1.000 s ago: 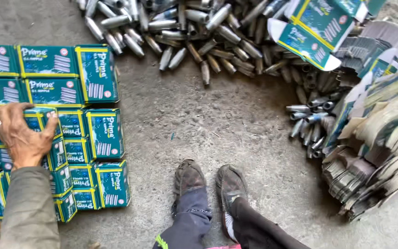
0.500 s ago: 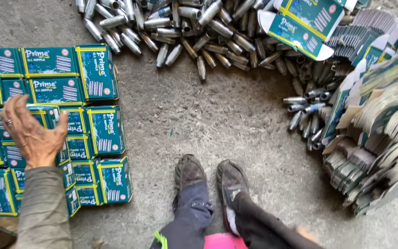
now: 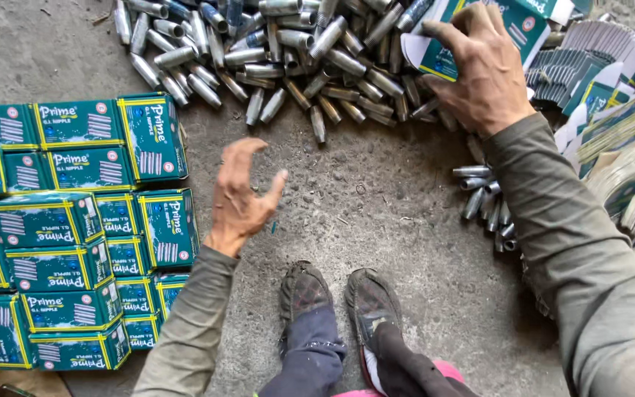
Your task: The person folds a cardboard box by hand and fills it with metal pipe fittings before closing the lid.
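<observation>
A small workshop or packing area, seen from above, where work is done squatting on the ground. The rough, stained grey concrete floor (image 3: 376, 213) serves as the work surface. A large loose heap of short dull-grey metal pipe pieces (image 3: 281, 51) lies across the top, with a smaller cluster of the same pieces (image 3: 488, 202) to the right. On the left, small teal-green cardboard boxes with yellow edging (image 3: 75, 220) are packed closed and stacked in neat rows. On the right, piles of flattened, unfolded teal and white box blanks (image 3: 626, 147) lie fanned out. Worn, dusty dark shoes (image 3: 336, 301) rest on the floor.
</observation>
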